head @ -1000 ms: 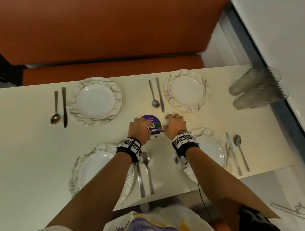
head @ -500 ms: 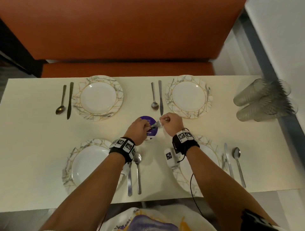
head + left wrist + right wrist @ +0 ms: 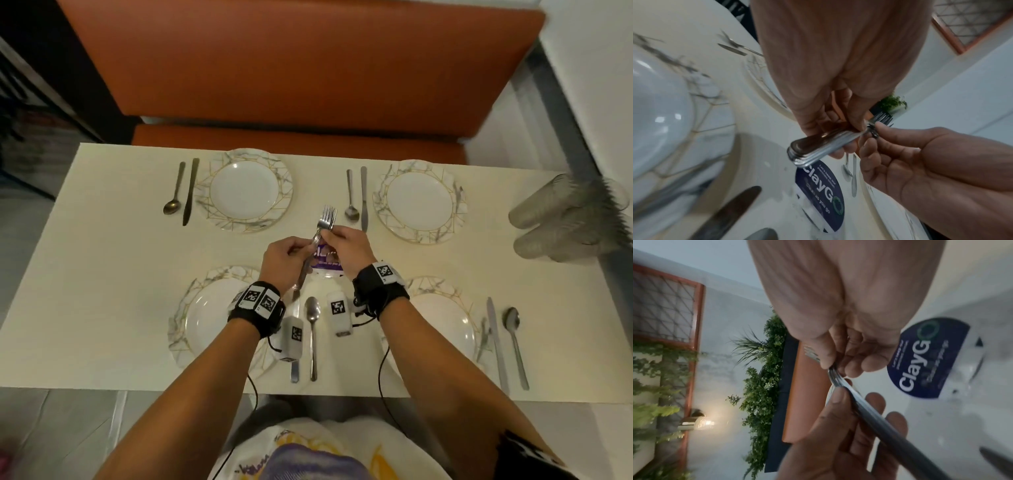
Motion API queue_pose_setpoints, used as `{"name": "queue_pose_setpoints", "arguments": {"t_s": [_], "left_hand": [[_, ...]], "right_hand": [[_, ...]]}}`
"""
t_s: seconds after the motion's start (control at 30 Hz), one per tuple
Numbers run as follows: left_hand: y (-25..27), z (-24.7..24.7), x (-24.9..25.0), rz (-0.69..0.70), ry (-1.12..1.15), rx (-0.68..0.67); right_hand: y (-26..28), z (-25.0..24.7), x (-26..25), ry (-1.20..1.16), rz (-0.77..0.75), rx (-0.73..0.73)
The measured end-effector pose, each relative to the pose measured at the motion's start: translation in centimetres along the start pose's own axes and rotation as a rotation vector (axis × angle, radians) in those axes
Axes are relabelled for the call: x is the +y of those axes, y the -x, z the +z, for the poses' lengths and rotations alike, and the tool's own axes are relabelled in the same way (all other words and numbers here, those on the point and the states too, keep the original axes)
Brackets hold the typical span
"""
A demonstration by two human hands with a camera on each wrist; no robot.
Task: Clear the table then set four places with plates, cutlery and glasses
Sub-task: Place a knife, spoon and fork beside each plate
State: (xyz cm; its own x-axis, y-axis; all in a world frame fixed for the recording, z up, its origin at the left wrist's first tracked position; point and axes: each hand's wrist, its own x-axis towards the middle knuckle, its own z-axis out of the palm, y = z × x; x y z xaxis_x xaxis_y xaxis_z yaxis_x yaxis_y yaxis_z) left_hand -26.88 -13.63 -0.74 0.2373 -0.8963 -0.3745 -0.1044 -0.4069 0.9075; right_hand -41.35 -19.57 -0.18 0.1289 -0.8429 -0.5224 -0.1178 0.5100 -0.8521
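Left hand (image 3: 286, 258) curled round the handles of a bundle of forks (image 3: 322, 229), held up off the table (image 3: 102, 274) above the purple sticker (image 3: 327, 262) — tines pointing away toward the orange bench (image 3: 274, 68). Several handles stacked together, as seen from the left wrist (image 3: 813, 149). Right hand (image 3: 347, 248) pinching the same bundle at the neck just below the tines, thumb and fingertips closed on the metal; the same pinch visible in the right wrist view (image 3: 835, 378).

Four plates on the table: far left plate (image 3: 245, 190), far right plate (image 3: 419, 200), near left plate (image 3: 205, 318) partly under the left forearm, near right plate (image 3: 445, 325) partly under the right forearm. A spoon (image 3: 174, 190) and a knife (image 3: 190, 192) just left of the far left plate; another spoon (image 3: 350, 198) and knife (image 3: 364, 198) just left of the far right plate. Between the two near plates a spoon (image 3: 312, 339), with a knife handle (image 3: 294, 371) beside it, mostly hidden by the wrist camera. Right of the near right plate — a fork (image 3: 483, 337) on its rim, then a knife (image 3: 496, 342) and a spoon (image 3: 513, 342). Clear glasses (image 3: 565, 222) lying on their sides at the right end of the table, blurred, well apart from the hands.
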Motion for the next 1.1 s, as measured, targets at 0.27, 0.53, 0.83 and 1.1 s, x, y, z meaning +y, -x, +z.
{"name": "queue_pose_setpoints", "arguments": {"t_s": [0.27,0.53,0.83,1.1], "left_hand": [[3.7,-8.0,-2.8,-0.078,0.186,-0.004],[5.7,-15.5,-5.3,-0.083,0.164,0.024],[7.1,-23.5,-10.4,-0.244,0.119,0.333],[7.9,-26.1,-14.3,-0.375,-0.299,0.372]], "right_hand": [[2.5,8.0,2.5,-0.044,-0.006,-0.009],[5.0,15.6,3.9,-0.179,0.019,-0.079],[5.2,19.8,5.6,-0.039,0.012,-0.065],[5.5,20.2,7.8,0.009,0.009,-0.073]]}}
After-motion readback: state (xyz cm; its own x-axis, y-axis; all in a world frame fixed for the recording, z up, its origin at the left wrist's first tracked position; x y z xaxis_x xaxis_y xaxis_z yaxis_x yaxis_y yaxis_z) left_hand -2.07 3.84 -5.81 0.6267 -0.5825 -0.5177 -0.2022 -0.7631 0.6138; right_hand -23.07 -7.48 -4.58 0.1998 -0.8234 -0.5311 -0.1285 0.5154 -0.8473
